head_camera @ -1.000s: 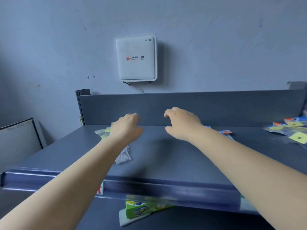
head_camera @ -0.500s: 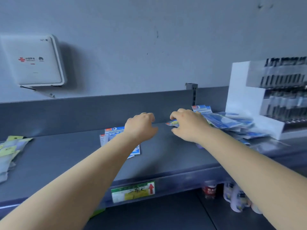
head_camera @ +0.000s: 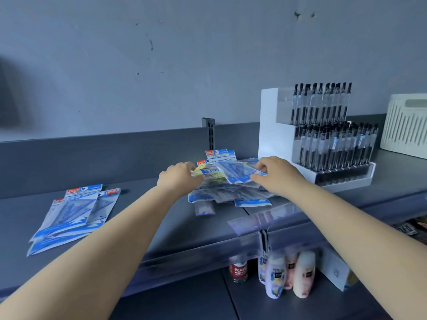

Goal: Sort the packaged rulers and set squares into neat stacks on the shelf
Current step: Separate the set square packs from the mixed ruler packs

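A: Far left?
B: Stack of set-square packets point(head_camera: 69, 215) flat on the shelf point(head_camera: 143, 227), fanned slightly, well apart from both hands.
A: Left hand?
B: Left hand point(head_camera: 179, 180) on the left edge of the loose pile point(head_camera: 228, 188), fingers curled onto the packets; can't tell if it pinches 1.
A: Right hand?
B: Right hand point(head_camera: 276, 175) pinches the top blue packet point(head_camera: 233, 170) at its right end.
A: Further right?
B: Pen display point(head_camera: 323, 135) just beside the pile, then a white basket point(head_camera: 404, 125). Bottles point(head_camera: 288, 273) on the lower shelf.

packet pile point(head_camera: 226, 188) on shelf point(head_camera: 143, 218), small stack point(head_camera: 71, 213) left, pen display point(head_camera: 323, 135) right
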### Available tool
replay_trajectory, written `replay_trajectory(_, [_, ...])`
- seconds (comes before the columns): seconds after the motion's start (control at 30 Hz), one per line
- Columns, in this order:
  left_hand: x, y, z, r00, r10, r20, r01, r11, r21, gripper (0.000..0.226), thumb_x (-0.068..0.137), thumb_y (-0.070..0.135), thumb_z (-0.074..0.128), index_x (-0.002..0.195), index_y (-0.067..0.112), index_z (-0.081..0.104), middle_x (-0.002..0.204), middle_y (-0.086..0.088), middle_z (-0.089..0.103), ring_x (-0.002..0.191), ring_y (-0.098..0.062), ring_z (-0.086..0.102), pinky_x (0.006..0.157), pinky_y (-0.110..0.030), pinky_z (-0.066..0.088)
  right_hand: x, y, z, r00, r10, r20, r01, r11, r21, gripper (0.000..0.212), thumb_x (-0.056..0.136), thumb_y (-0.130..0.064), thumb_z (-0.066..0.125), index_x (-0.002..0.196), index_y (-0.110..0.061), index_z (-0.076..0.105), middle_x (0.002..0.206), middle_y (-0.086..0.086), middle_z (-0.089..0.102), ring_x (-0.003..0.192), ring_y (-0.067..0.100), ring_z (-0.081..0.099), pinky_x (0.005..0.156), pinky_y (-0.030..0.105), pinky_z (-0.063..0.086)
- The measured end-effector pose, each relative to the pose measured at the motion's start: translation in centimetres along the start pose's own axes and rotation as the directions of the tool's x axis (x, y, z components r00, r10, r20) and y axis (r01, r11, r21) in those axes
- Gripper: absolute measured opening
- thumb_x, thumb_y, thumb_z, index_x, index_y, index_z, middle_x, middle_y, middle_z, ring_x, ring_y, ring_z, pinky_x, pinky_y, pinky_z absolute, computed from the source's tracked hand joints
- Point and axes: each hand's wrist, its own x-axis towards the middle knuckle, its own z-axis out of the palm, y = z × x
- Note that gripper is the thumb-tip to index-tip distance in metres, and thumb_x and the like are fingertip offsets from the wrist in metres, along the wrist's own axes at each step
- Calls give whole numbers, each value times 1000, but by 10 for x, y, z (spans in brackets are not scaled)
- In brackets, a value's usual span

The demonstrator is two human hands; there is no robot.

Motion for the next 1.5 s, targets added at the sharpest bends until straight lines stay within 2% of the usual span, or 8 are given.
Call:
replay_trajectory(0.27, [9, 0, 6, 997, -68, 38, 72, 990, -120, 49, 69, 63, 67, 97, 24, 64, 94, 7, 64, 97, -18, 58, 90, -33, 37, 28, 0, 18, 986, 135, 99, -123, 986, -116, 67, 83, -67, 45, 124, -16, 53, 131, 8, 53, 119, 29, 50, 92, 35, 43])
replay_trajectory(0.5, [14, -14, -14, 985, -131, 112, 172, 812, -558, 25, 72, 19, 81, 91, 12, 67, 80, 0, 60, 71, -13, 51, 64, -22, 40, 47, -5, 24, 945, 268, 189, -275, 961, 13, 80, 64, -69, 66, 117, -10, 54, 121, 11, 58, 110, 31, 56, 96, 42, 46])
replay_trajectory(0.63, [18, -23, -18, 966, -248, 80, 212, 572, -792, 7, 81, 9, 71, 81, 10, 64, 68, -3, 59, 56, -11, 55, 52, -20, 48, 49, -5, 24, 950, 262, 171, -293, 936, 196, 62, 71, -50, 73, 111, -7, 54, 100, 8, 59, 87, 24, 56, 74, 30, 45])
replay_trajectory(0.73, [19, -23, -23, 942, -333, 38, 166, 366, -916, 11, 84, 2, 66, 77, 8, 61, 59, -5, 61, 39, -8, 58, 45, -18, 53, 47, -7, 24, 965, 239, 109, -261, 920, 293, 58, 79, -36, 70, 120, -3, 46, 114, 12, 58, 88, 24, 53, 69, 28, 40])
replay_trajectory(0.97, [10, -26, -44, 875, -456, -162, -22, 296, -955, 11, 86, 1, 62, 78, 8, 59, 71, -6, 57, 55, -18, 57, 43, -19, 53, 45, -10, 18, 977, 212, -39, -180, 901, 395, 31, 86, -19, 62, 108, -3, 47, 112, 16, 59, 85, 25, 53, 57, 26, 34])
replay_trajectory(1.13, [-4, -41, -62, 815, -509, -276, -128, 306, -943, 14, 84, 4, 64, 78, 15, 59, 82, -4, 57, 62, -17, 58, 49, -19, 55, 47, -27, 16, 977, 194, -93, -75, 710, 701, 6, 88, -12, 54, 85, -11, 49, 101, 18, 64, 88, 33, 63, 65, 31, 45])
replay_trajectory(1.33, [-28, -74, -90, 744, -579, -333, -254, 216, -943, 15, 86, 5, 64, 99, 10, 58, 88, -2, 59, 63, -13, 62, 48, -16, 52, 36, -67, 20, 983, 169, -72, -23, 505, 863, 10, 89, -12, 57, 97, -9, 52, 100, 11, 63, 75, 20, 58, 54, 24, 41])
replay_trajectory(1.5, [-50, -119, -109, 753, -554, -353, -264, 237, -935, 17, 85, 7, 66, 99, 12, 58, 82, 1, 61, 54, -6, 65, 51, -17, 53, 27, -119, 29, 988, 151, 14, -64, 329, 942, 15, 90, -14, 57, 104, -13, 52, 106, 10, 64, 86, 23, 63, 68, 37, 55])
